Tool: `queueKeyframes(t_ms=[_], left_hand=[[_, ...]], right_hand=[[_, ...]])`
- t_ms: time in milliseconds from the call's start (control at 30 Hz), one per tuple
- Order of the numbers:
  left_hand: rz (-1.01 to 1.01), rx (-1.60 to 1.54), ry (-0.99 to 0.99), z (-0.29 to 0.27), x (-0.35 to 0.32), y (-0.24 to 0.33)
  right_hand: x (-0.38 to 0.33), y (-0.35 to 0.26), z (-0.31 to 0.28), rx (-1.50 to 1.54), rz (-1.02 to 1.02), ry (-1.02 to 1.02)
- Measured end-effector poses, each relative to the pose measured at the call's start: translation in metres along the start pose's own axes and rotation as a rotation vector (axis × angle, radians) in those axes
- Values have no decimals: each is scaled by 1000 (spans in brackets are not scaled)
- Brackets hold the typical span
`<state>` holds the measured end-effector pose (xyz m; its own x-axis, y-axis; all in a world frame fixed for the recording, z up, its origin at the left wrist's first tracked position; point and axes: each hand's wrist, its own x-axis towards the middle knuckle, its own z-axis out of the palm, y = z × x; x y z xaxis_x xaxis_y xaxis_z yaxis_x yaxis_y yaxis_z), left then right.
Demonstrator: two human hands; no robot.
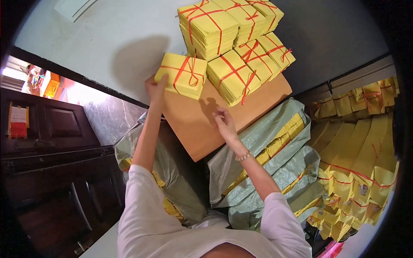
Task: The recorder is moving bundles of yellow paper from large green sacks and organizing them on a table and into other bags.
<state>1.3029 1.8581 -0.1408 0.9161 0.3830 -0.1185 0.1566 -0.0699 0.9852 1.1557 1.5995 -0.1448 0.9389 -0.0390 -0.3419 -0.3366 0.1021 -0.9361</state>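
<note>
Left hand (155, 87): arm stretched forward, fingers clasped the near edge of a yellow bundle (182, 75) on the brown board (202, 120). Right hand (223, 119): loosely open, empty, hovering above board.

A flat brown cardboard sheet (202, 124) carries 6 yellow paper bundles tied with red string (234, 77), resting on grey-green woven sacks (258, 142).

Six yellow paper bundles (234, 47) tied with red string sit on one brown board (206, 120).
</note>
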Motion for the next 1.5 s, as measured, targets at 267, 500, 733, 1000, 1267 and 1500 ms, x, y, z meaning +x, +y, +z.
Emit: queueKeyframes(t_ms=[267,500,733,1000,1267,1500], left_hand=[[-115,-297,-276,-17,17,-42],[-276,-346,-59,-24,-101,-11],[14,-396,-404,12,-303,33],[-153,-279,-804,113,-492,20],[-444,-168,-1168,179,-634,-35],[123,27,-998,186,-524,-38]], right_hand=[[75,-15,44,240,-91,-165],[-2,2,53,-108,-297,94],[-172,6,-30,316,-208,228],[-357,37,-187,32,-76,929],[-478,109,-284,290,120,1313],[-475,99,-282,17,-26,1392]])
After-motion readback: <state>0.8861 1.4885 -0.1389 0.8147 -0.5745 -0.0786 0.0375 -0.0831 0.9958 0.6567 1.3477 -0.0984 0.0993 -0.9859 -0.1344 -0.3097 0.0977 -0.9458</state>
